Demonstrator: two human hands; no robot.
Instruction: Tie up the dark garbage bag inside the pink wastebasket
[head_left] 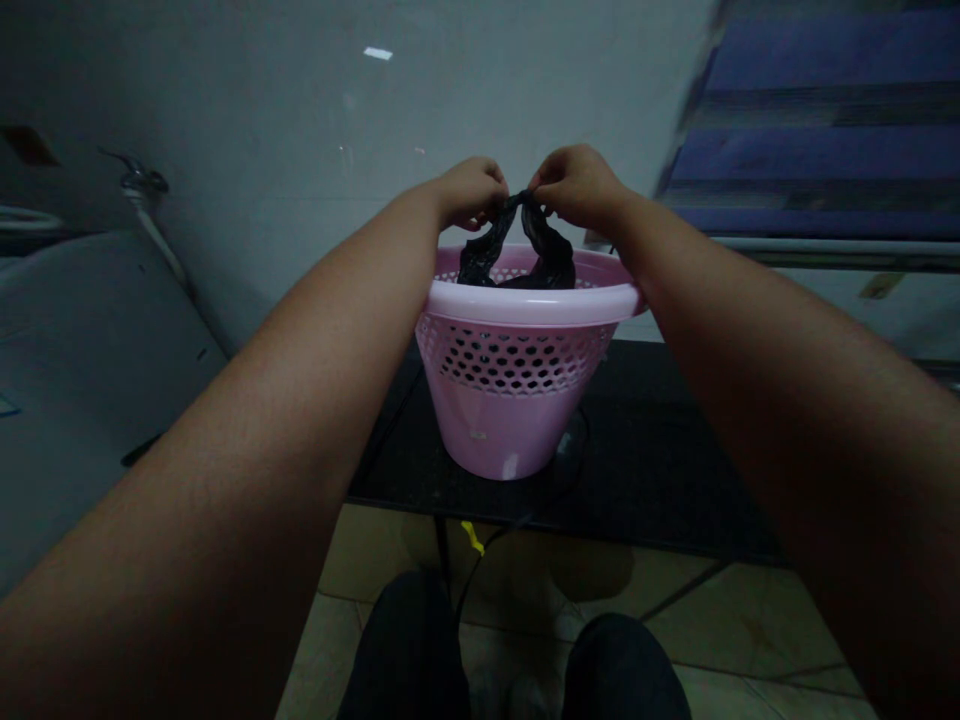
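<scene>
A pink plastic basket (517,306) with a perforated upper band stands upright in front of me. Out of its mouth rises a black plastic bag (551,248), its two handle-like strands meeting in a twist or knot above the rim. My left hand (474,192) pinches the bag at the left of that twist. On the other side, my right hand (581,188) pinches it between thumb and fingers. Both hands are above the basket's far side. The lower part of the bag is hidden inside the basket.
The basket rests on a low black table (660,440). A yellow tag (472,538) and a dark cord hang at its front edge. Behind is a pale wall with a tap (141,180). A whitish appliance (90,350) stands left; blue striped cloth (832,130) hangs at right.
</scene>
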